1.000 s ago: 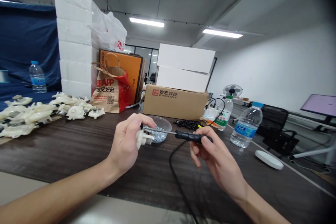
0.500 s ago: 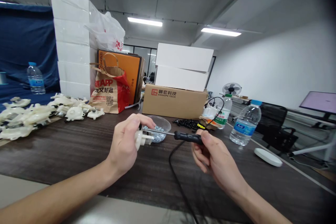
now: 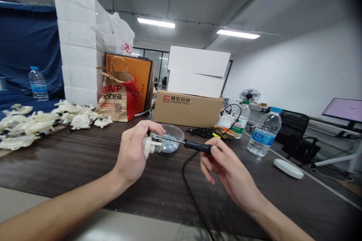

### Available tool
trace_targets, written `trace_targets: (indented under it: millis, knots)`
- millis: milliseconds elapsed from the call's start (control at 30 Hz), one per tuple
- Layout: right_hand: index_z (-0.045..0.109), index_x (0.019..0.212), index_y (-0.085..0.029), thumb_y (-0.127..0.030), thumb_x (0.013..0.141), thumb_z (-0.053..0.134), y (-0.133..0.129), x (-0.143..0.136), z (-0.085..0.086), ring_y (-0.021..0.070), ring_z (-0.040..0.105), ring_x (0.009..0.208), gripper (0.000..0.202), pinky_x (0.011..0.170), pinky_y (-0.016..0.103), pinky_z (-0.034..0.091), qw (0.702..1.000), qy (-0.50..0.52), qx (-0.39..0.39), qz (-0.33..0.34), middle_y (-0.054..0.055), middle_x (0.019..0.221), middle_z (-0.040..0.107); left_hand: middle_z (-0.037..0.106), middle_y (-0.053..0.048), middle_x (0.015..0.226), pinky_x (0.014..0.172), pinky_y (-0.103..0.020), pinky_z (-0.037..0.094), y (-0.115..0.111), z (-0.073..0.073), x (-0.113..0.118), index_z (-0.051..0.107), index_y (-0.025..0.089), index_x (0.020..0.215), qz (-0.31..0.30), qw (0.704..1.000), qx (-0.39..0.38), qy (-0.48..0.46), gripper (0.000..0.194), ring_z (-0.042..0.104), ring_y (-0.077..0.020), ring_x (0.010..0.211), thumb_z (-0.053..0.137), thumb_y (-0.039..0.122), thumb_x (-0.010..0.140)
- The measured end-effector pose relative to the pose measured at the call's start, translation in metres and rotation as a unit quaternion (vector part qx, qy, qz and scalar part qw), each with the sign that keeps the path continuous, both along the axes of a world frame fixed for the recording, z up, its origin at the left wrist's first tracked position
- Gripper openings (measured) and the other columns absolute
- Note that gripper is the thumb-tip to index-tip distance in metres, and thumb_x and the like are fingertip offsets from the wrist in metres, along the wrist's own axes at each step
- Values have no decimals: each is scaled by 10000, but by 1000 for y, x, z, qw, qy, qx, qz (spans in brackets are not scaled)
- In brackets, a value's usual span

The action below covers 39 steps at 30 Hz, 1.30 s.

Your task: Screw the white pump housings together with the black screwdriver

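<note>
My left hand (image 3: 132, 152) is closed around a cream-white plastic part (image 3: 150, 146) with short tubes, its far side hidden by the palm. Between thumb and fingers, my right hand (image 3: 226, 169) grips the black handle of a screwdriver (image 3: 198, 145). The screwdriver's metal shaft points left and meets the white part near my left fingertips; the tip itself is hidden there. Just behind the part stands a clear round bowl (image 3: 181, 135) holding many small silvery screws (image 3: 169, 145).
Several similar white parts (image 3: 36, 124) are heaped at the left. A pile of small black pieces (image 3: 202, 132) lies behind the bowl. A black cable (image 3: 186, 184) crosses the dark table (image 3: 85, 169). Water bottles (image 3: 263, 135) and a white oval object (image 3: 288, 168) are at the right; a cardboard box (image 3: 186, 111) stands behind.
Both hands have shifted slightly left with the white part and the screwdriver. My right hand's fingers have loosened a little and changed position on the handle.
</note>
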State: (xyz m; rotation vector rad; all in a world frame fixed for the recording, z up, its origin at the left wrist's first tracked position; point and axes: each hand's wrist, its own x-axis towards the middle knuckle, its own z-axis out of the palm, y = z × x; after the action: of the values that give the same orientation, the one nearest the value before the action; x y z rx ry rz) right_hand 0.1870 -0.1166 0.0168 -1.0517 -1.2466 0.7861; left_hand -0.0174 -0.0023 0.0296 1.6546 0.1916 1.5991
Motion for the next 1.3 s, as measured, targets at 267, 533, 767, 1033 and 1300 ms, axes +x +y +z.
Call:
trace_targets:
  millis: [267, 533, 767, 1033, 1300]
  knots:
    - [501, 911, -233, -634, 910, 606, 2, 1, 3, 112, 468, 455, 415, 403, 204, 329, 1000, -8, -1, -21, -72, 615, 464, 712, -60, 856, 846, -283, 474, 0, -3, 0, 676, 160, 727, -9, 1000, 11, 4, 466, 650, -186, 865, 355, 288, 1040]
    - [490, 766, -216, -637, 1007, 383, 6, 4, -1, 100, 343, 394, 497, 422, 230, 245, 980, -170, -47, -92, -90, 502, 335, 698, -64, 874, 831, -292, 465, 2, -2, 1, 654, 160, 737, -36, 999, -12, 28, 455, 631, -185, 868, 359, 331, 1039]
    - [586, 1123, -179, -336, 1061, 444, -5, 12, 0, 191, 625, 729, 220, 649, 286, 429, 742, -614, 177, -203, 48, 872, 655, 609, 30, 822, 598, -229, 400, 2, 1, -2, 609, 194, 901, -92, 974, -59, 196, 331, 521, -114, 671, 838, 253, 668]
    - [622, 965, -144, -314, 1070, 404, -3, 24, -6, 174, 559, 631, 296, 599, 292, 358, 711, -653, 207, -160, 43, 748, 632, 634, 6, 1051, 787, -308, 456, 9, -7, 0, 616, 238, 1045, -33, 930, 41, 365, 422, 598, -176, 875, 690, 74, 664]
    - [592, 853, -176, -533, 1021, 403, 0, 12, 0, 118, 337, 482, 438, 482, 238, 279, 931, -346, -104, 56, -66, 549, 397, 615, 12, 983, 768, -297, 452, 17, -12, 3, 562, 218, 943, -14, 935, 80, 345, 318, 579, -160, 838, 658, 70, 678]
